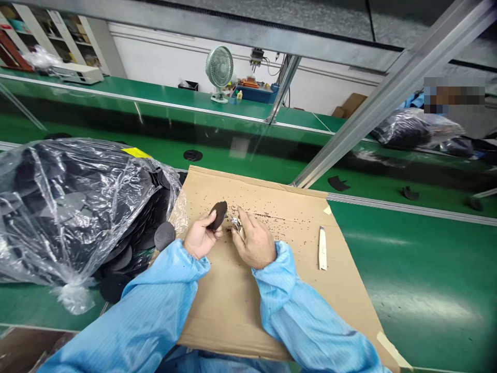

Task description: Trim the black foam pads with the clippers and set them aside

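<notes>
My left hand (201,237) grips a round black disc (218,214) by its edge, tilted up over the cardboard sheet (229,305). Close to its right, my right hand (254,239) is closed around a small pliers-like tool (236,223) with a shiny metal head and pale handles. That tool's head points toward the disc, with a small gap between them; the fingers hide most of it. Many tiny black specks lie scattered on the cardboard around both hands. A cream-handled utility knife (322,248) lies on the cardboard to the right.
A big clear plastic bag (73,207) full of black discs lies open at left, a loose disc (165,236) beside its mouth. Beyond the cardboard runs a green conveyor (240,150) carrying several black pieces. A metal post (373,103) slants up at right. A fan (219,70) stands behind.
</notes>
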Tool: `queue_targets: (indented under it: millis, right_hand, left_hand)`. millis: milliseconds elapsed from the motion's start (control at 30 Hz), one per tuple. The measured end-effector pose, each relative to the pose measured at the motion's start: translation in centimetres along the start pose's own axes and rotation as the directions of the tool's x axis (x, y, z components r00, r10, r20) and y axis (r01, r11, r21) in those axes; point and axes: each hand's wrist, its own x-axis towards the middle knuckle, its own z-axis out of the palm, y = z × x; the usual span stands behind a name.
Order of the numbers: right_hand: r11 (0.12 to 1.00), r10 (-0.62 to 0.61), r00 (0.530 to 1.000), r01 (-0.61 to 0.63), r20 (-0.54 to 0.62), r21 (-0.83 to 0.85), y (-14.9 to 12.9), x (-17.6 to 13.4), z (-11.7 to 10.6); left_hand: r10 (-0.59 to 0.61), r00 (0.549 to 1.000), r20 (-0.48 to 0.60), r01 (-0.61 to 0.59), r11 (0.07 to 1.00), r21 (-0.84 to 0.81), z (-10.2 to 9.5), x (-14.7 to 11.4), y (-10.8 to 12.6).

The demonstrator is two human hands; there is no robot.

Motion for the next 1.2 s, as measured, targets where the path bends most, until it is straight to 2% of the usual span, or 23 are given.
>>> queue_targets:
  millis: [300,467,767,900,1100,1200]
  right_hand:
    - [1.0,-0.012,0.998,0.014,0.068,-0.025,0.0,0.0,-0.3]
    - [0.997,0.015,0.994,-0.006,0.111,-0.079,-0.1,-0.1,-0.6]
    - [0.986,0.107,0.977,-0.081,0.185,-0.144,-0.4,0.0,-1.5]
    - [0.992,0.113,0.975,-0.099,0.192,-0.083,-0.4,0.0,-1.2]
    - [0.986,0.114,0.986,-0.127,0.126,0.106,0.0,-0.1,-0.2]
    - [0.989,0.108,0.99,-0.116,0.087,0.09,0.1,-0.1,-0.2]
  left_hand:
    - [0.021,0.999,0.026,-0.022,0.999,0.048,0.0,-0.1,0.1]
    - [0.07,0.994,0.087,-0.077,0.993,0.085,-0.2,-0.1,0.0]
    - [0.158,0.983,0.092,-0.174,0.962,0.209,0.2,-0.4,-0.1]
    - [0.139,0.986,0.089,-0.153,0.971,0.185,0.0,-0.2,-0.1]
    - [0.06,0.996,0.068,-0.066,0.993,0.094,-0.1,0.0,-0.1]
    - [0.052,0.997,0.055,-0.056,0.996,0.076,0.0,0.0,0.0]
